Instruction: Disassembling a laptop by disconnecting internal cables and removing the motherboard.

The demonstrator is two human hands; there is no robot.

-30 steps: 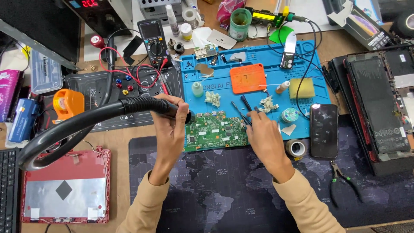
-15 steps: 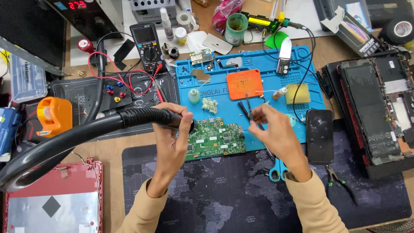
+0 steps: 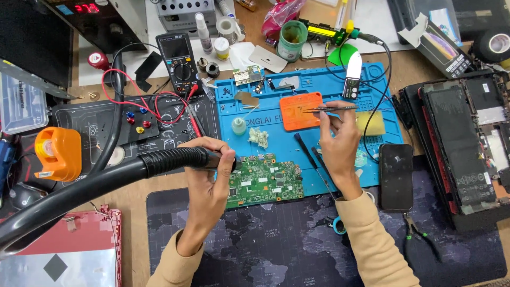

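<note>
In the head view, the left hand [image 3: 212, 178] is clenched around the end of a black ribbed hose [image 3: 106, 180]. The hose's long axis runs from the lower left edge of the picture up and to the right, and its nozzle end points right, at the left edge of a green circuit board [image 3: 265, 182]. The board lies with its long side left to right, partly on the blue work mat [image 3: 324, 85] and partly on the wooden bench in front of it.

The right hand [image 3: 337, 146] pinches a pair of thin tweezers [image 3: 326, 108]. The tweezers lie nearly level, with the tips pointing left over the orange pad [image 3: 297, 119] on the blue mat. Two dark slim tools [image 3: 313, 162] lie on the mat just below this hand, slanting from upper left to lower right.

A black phone [image 3: 396, 177] lies face up to the right of the right wrist. A multimeter [image 3: 178, 58] with red leads stands beyond the left hand, and an orange tool [image 3: 58, 153] sits at the far left beside the hose.
</note>
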